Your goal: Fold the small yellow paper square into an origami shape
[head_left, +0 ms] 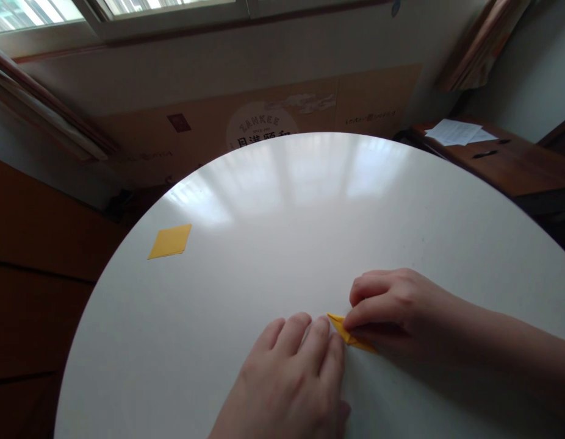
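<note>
While both bare hands work at the near side of a round white table (246, 256), one small folded yellow paper (346, 334) lies between them, right of centre. Left hand (289, 378): palm down, fingers extended and slightly parted, fingertips beside the paper's left end, nothing visibly grasped. Right hand (396, 308): fingers bent and drawn together, set on the paper; whether it is pinched, cannot tell. Far left on the table: one flat yellow paper piece (170, 241). Far right: brown desk (534, 167) bearing white sheets (454, 132).
</note>
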Available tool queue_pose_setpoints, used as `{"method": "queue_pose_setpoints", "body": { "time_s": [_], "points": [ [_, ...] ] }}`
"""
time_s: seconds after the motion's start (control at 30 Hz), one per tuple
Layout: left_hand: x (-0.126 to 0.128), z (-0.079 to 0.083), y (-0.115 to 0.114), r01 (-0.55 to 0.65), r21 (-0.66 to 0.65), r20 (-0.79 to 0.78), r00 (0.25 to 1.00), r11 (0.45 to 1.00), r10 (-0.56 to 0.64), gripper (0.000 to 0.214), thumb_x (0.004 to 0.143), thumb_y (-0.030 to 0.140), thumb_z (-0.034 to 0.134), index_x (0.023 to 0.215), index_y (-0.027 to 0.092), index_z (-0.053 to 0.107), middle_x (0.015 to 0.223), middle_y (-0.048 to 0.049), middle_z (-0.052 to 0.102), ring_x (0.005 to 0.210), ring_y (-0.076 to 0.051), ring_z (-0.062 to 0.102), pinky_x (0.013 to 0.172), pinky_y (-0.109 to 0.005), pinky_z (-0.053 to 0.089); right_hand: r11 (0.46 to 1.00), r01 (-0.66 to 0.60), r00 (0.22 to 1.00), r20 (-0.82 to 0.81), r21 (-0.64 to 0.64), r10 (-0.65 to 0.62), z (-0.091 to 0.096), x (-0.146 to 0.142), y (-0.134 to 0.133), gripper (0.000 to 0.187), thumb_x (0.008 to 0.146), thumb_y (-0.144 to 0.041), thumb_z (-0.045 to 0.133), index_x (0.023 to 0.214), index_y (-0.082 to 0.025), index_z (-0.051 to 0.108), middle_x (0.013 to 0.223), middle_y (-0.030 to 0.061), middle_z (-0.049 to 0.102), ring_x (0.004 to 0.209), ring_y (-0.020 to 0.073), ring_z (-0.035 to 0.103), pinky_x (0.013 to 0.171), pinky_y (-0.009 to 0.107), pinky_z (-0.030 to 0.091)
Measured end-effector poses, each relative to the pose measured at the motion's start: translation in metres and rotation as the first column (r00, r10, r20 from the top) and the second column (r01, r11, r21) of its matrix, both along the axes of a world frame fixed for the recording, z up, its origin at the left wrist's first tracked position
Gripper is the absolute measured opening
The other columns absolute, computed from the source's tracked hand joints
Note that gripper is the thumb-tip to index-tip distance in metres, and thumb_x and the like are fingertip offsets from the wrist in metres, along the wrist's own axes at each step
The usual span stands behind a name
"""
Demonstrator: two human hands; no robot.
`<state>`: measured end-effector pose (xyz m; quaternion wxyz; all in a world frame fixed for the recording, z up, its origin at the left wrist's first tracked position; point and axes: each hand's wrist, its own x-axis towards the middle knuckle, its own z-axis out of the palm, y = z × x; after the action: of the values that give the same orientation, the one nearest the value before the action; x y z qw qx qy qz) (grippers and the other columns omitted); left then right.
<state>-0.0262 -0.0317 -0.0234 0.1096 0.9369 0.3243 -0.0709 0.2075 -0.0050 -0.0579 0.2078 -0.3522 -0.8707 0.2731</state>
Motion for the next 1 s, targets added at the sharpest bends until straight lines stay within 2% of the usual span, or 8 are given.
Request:
{"method": "queue_pose_setpoints", "body": {
  "time_s": [0.2, 0.37, 0.53, 0.67, 0.87, 1.0],
  "points": [
    [0.000, 0.004, 0.006, -0.095, 0.016, -0.041, 0.995, 0.995, 0.096, 0.037, 0.086, 0.028, 0.061, 0.122, 0.019, 0.060, 0.101, -0.0081, 0.066, 0.087, -0.026, 0.059, 0.071, -0.036, 0.053, 1.000, 0.012, 1.000, 0.017, -0.013, -0.011, 0.000, -0.001, -0.001, 0.016, 0.092, -0.023, 0.062, 0.087, -0.024, 0.077, 0.080, 0.0018, 0.069, 0.067, 0.0122, 0.061, 0.061, 0.023, 0.041],
    [0.004, 0.006, 0.011, -0.134, -0.064, -0.047, 0.990, 0.989, 0.131, 0.029, 0.086, 0.025, 0.061, 0.115, 0.022, 0.062, 0.102, -0.0076, 0.065, 0.090, -0.026, 0.058, 0.075, -0.038, 0.053, 1.000, 0.014, 1.000, 0.007, -0.019, -0.014, -0.001, 0.000, -0.001, 0.013, 0.090, -0.022, 0.064, 0.088, -0.025, 0.077, 0.080, 0.0013, 0.069, 0.067, 0.0121, 0.061, 0.061, 0.023, 0.041],
    [0.009, 0.016, 0.017, -0.213, -0.161, -0.068, 0.977, 0.964, 0.204, 0.023, 0.087, 0.024, 0.059, 0.109, 0.026, 0.064, 0.104, -0.0055, 0.065, 0.096, -0.028, 0.059, 0.080, -0.043, 0.054, 0.999, 0.015, 1.000, 0.021, -0.037, -0.015, 0.001, 0.000, -0.002, 0.014, 0.091, -0.022, 0.063, 0.086, -0.024, 0.076, 0.080, 0.0007, 0.068, 0.069, 0.0115, 0.060, 0.062, 0.024, 0.040],
    [0.009, 0.020, 0.021, -0.213, -0.167, -0.044, 0.977, 0.963, 0.209, 0.023, 0.090, 0.025, 0.056, 0.111, 0.026, 0.065, 0.106, -0.0050, 0.066, 0.097, -0.027, 0.060, 0.082, -0.044, 0.054, 0.999, 0.022, 1.000, 0.013, -0.041, -0.021, 0.001, -0.001, -0.002, 0.014, 0.091, -0.021, 0.063, 0.089, -0.025, 0.077, 0.082, 0.0001, 0.069, 0.070, 0.0112, 0.060, 0.063, 0.023, 0.039],
    [0.007, 0.011, 0.016, -0.160, -0.130, -0.048, 0.987, 0.978, 0.155, 0.032, 0.092, 0.022, 0.053, 0.123, 0.028, 0.061, 0.107, -0.0045, 0.067, 0.095, -0.028, 0.061, 0.077, -0.046, 0.056, 0.999, 0.028, 1.000, 0.014, -0.026, -0.028, -0.001, -0.001, -0.003, 0.017, 0.093, -0.024, 0.061, 0.090, -0.026, 0.077, 0.081, 0.0000, 0.068, 0.068, 0.0115, 0.060, 0.062, 0.023, 0.039],
    [0.007, 0.009, 0.013, -0.161, -0.092, -0.058, 0.986, 0.983, 0.156, 0.030, 0.093, 0.022, 0.052, 0.121, 0.026, 0.062, 0.106, -0.0048, 0.067, 0.094, -0.028, 0.061, 0.075, -0.049, 0.057, 0.999, 0.028, 1.000, 0.007, -0.034, -0.027, -0.002, -0.001, -0.002, 0.016, 0.093, -0.024, 0.061, 0.091, -0.026, 0.077, 0.082, 0.0003, 0.068, 0.068, 0.0115, 0.060, 0.062, 0.023, 0.039]
  ]
}}
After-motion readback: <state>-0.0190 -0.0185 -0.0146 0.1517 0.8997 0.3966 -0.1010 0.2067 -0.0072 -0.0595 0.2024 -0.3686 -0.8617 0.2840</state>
